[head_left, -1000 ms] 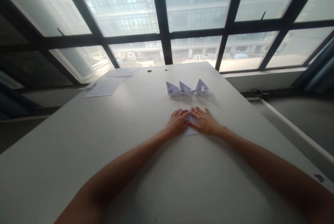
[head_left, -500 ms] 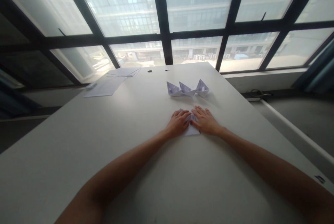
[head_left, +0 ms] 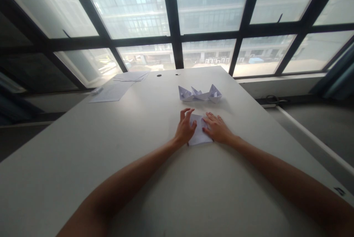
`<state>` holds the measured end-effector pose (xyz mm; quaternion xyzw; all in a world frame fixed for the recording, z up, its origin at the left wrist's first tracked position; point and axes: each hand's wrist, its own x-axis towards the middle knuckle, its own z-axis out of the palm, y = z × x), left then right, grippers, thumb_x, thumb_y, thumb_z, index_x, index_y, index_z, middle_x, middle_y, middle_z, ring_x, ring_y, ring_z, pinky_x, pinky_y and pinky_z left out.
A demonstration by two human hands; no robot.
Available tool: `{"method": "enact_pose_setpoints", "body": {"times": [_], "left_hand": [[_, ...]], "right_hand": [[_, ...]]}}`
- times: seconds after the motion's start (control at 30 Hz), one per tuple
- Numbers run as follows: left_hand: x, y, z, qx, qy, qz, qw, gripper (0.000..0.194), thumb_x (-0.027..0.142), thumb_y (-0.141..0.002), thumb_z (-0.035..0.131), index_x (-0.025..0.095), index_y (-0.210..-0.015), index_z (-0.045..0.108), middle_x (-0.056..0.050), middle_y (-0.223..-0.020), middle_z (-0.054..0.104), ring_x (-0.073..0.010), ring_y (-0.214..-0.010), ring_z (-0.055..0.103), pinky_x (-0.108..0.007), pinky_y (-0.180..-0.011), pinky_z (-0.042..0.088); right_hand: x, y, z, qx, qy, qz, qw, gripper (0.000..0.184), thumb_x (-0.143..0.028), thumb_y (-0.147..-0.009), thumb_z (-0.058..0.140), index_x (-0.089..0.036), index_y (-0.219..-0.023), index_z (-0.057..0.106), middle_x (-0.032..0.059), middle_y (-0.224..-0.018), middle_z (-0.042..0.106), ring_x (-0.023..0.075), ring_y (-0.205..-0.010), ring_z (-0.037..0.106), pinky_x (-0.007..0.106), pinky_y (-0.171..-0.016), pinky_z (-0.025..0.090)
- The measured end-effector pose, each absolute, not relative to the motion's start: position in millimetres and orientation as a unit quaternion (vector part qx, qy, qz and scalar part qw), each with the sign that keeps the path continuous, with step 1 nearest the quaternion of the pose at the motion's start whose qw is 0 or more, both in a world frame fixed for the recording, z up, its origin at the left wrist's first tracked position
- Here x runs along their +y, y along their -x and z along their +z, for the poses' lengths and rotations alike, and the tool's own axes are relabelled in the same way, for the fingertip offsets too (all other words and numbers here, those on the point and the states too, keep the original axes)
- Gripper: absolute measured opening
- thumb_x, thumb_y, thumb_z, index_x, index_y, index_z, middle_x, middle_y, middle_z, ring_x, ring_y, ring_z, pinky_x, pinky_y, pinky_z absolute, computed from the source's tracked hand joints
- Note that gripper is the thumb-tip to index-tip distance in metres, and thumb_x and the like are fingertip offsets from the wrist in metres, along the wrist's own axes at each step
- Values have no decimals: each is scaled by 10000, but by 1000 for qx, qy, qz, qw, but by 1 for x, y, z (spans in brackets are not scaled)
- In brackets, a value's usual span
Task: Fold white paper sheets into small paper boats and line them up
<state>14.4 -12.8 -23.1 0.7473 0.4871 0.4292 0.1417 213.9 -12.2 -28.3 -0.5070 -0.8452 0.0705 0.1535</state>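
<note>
A folded piece of white paper (head_left: 200,136) lies on the white table (head_left: 155,185) between my hands. My left hand (head_left: 186,126) is at its left side, with thumb and fingers apart and the fingertips raised. Flat on the paper's right side rests my right hand (head_left: 217,127), fingers stretched out. Just beyond the hands stand three folded paper boats in a row: a left one (head_left: 186,94), a middle one (head_left: 199,94) and a right one (head_left: 215,95). Parts of the paper are hidden under the hands.
Flat sheets of white paper (head_left: 108,94) lie at the table's far left, with more sheets (head_left: 132,76) behind them. A dark round hole (head_left: 159,75) is near the back edge. Large windows with a dark frame (head_left: 173,19) rise behind the table.
My left hand has lifted its fingers and opened away from the paper, baring more of it. My right hand stays in place. The left and middle boats have shifted slightly.
</note>
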Motion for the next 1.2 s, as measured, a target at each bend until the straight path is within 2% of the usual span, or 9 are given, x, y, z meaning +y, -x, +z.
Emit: {"method": "enact_pose_setpoints", "body": {"times": [0.13,0.23,0.3,0.47,0.63,0.77,0.9,1.03,1.2], "left_hand": [[-11,-16,-20,487,-668,502,255,500,288,-956,478,222,-1437,358,-140,-1366,431,-169,-940,619,-322,-779,581],[-10,-18,-20,454,-605,515,403,459,357,-997,380,227,-1433,322,-109,-1229,517,-123,-756,634,-286,-630,579],[-9,-19,-20,426,-593,505,461,411,350,-986,391,212,-1374,380,-81,-1125,554,-124,-733,646,-288,-617,580],[-13,-22,-24,402,-723,433,358,209,214,-888,541,200,-1090,589,-41,-968,614,-161,-902,640,-273,-740,562],[-21,-24,-23,360,-814,374,261,328,118,-864,538,232,-1162,610,-51,-1075,571,-149,-953,617,-272,-845,548],[-22,-23,-21,356,-821,370,249,331,120,-889,511,235,-1185,605,-51,-1107,564,-139,-946,622,-249,-810,554],[-21,-21,-20,396,-824,349,208,325,134,-918,482,246,-1199,603,-27,-1063,628,-123,-849,637,-242,-764,542],[-21,-18,-16,478,-809,307,149,300,168,-939,479,251,-1192,617,-5,-993,708,-138,-788,652,-262,-754,528],[-25,-14,-5,536,-812,227,37,220,207,-947,485,243,-1047,678,-31,-1026,726,-201,-923,663,-320,-818,517]], "right_hand": [[-16,-213,-24,-862,448,75,225,392,-314,-938,503,-187,-1287,629,136,-1319,599,262,-1252,504,388,-1094,358],[-17,-211,-22,-867,428,96,237,324,-295,-949,483,-201,-1183,686,116,-1151,662,258,-1117,564,372,-1015,413],[-16,-210,-22,-860,419,122,265,316,-323,-965,456,-195,-1109,707,109,-1086,676,251,-1057,581,359,-968,431],[-10,-213,-23,-792,430,245,358,487,-479,-997,335,-188,-759,646,50,-770,627,195,-754,577,303,-721,455],[-6,-215,-19,-662,456,419,423,616,-714,-885,392,-191,-571,483,-19,-538,444,121,-498,403,258,-480,307],[-4,-219,-10,-595,456,488,448,408,-542,-750,658,-154,-643,593,-23,-563,511,114,-507,429,245,-475,300],[-1,-224,-8,-549,461,533,450,306,-415,-676,716,-119,-749,685,5,-632,609,126,-539,491,240,-485,343],[1,-229,-10,-515,440,572,463,409,-342,-660,747,-126,-1003,692,34,-767,706,155,-601,593,248,-534,443],[3,-234,-8,-524,461,565,440,513,-250,-694,720,-145,-1185,617,47,-800,735,160,-599,632,235,-519,486]]}}
